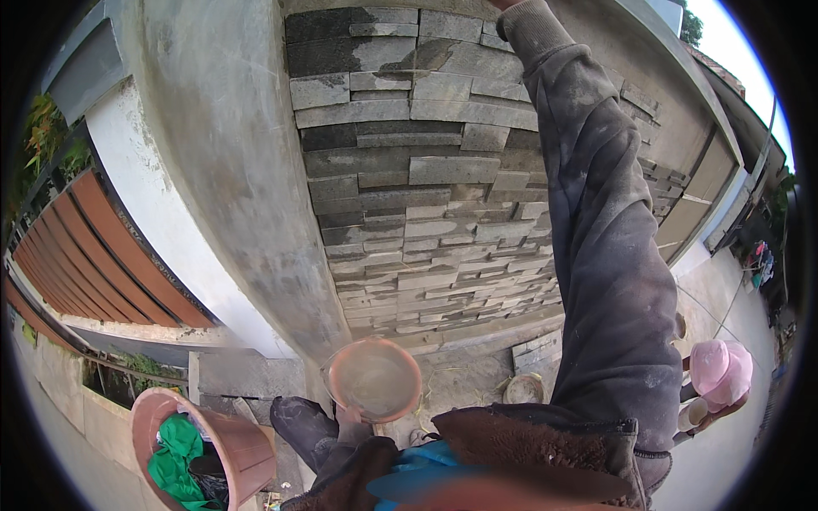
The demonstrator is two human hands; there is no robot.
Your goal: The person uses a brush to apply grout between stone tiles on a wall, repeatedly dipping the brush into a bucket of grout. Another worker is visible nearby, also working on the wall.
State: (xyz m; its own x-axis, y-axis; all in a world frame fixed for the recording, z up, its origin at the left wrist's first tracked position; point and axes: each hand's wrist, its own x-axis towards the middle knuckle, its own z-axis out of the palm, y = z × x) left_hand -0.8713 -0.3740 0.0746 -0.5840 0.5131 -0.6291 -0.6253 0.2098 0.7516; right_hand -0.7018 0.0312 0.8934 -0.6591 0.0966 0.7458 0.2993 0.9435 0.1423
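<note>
An orange-brown bucket [417, 393] with murky grey liquid in it hangs or stands low in front of me. My left hand [353, 417] is at its near rim, fingers closed on it; part of the hand is hard to make out. My right arm stretches far up along a wall of stacked grey stone strips [452, 170]. Only a sliver of my right hand [504, 3] shows at the top edge, and its fingers are cut off. Some upper stones look dark and wet, others pale.
At the lower left stands a large reddish bin [256, 460] holding green and black plastic. A plastered pillar [221, 128] and a brown slatted gate [119, 247] are on the left. A person in pink headwear [721, 375] is at the lower right. Grey slabs [537, 351] lie by the wall's foot.
</note>
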